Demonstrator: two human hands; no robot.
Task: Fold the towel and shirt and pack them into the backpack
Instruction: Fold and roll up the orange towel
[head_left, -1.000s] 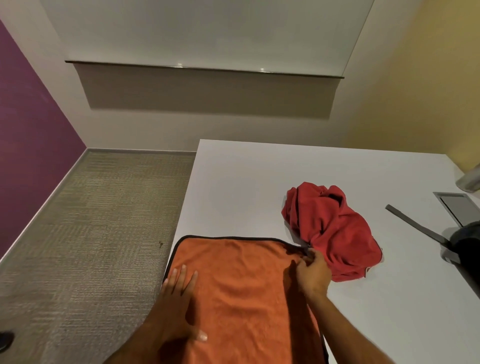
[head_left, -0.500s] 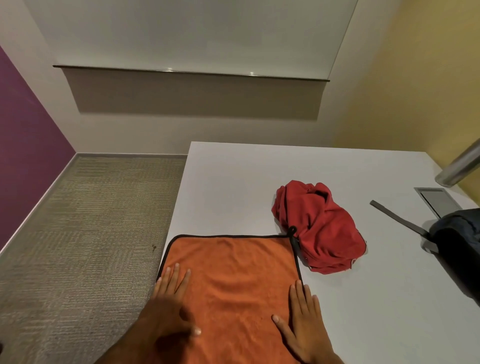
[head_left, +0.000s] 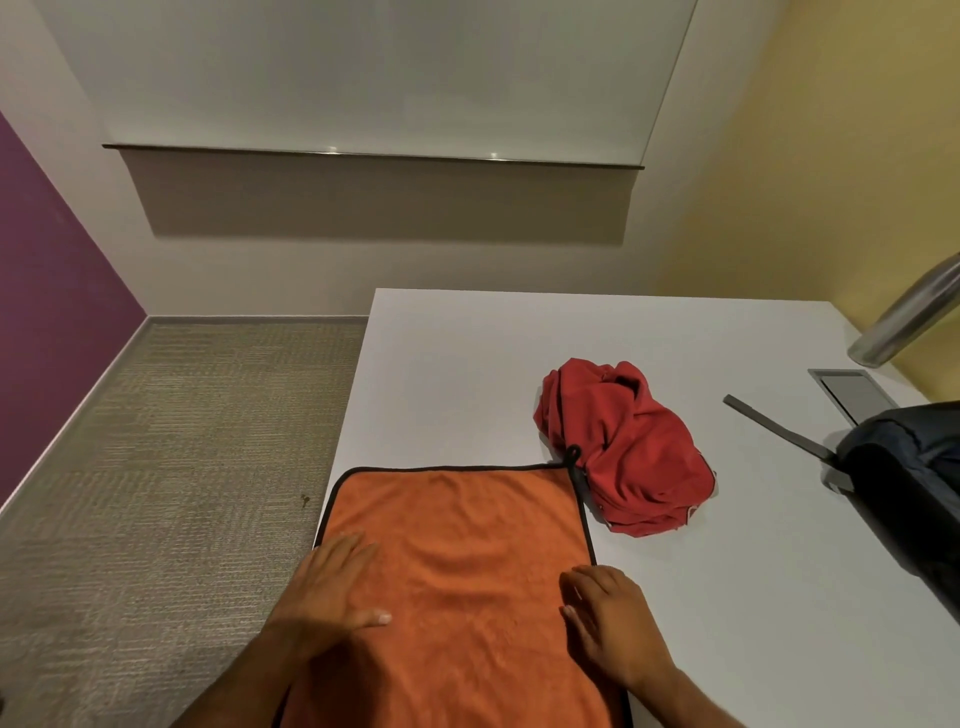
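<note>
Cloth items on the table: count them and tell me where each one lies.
2. The orange towel lies flat at the table's near left edge under both hands. The red shirt sits crumpled just right of the towel's far corner. The backpack may hide more.

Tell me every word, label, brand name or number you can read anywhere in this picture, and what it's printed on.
None: no readable text shows anywhere in this view.
Orange towel: plain, with a black border and no visible tag.
Red shirt: crumpled, with no print or label showing.
Dark backpack: only partly in frame, with no logo visible.
White table, walls and carpet: bare of signs.
</note>
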